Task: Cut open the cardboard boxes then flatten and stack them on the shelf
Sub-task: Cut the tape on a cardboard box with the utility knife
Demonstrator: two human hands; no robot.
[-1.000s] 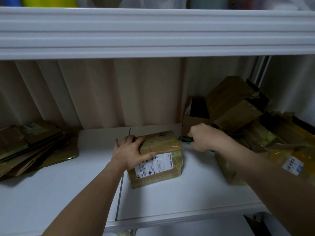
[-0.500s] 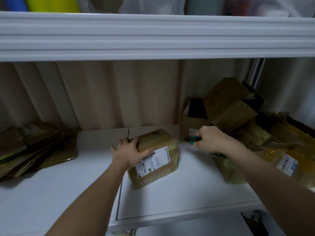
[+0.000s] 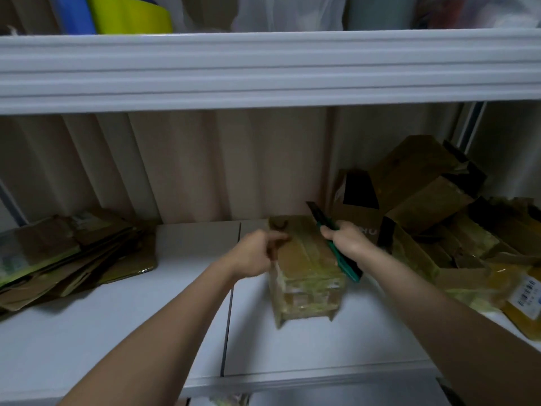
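One taped brown box [image 3: 307,268] stands mid-shelf [image 3: 117,332], its long top facing up, yellowish tape wrapped around it. The left hand [image 3: 254,254] curls against its left top edge; the right hand [image 3: 347,240] grips a green knife [image 3: 336,244] beside its right edge. Bare shelf lies in front. Flattened cardboard [image 3: 67,256] lies stacked at left, opened boxes [image 3: 439,218] heaped right.

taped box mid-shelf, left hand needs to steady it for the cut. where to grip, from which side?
Grip the taped box on its left long side, far end, coming from the left, about where the left hand sits. The right hand holds the green knife along the right edge, so left keeps fingers off the blade.
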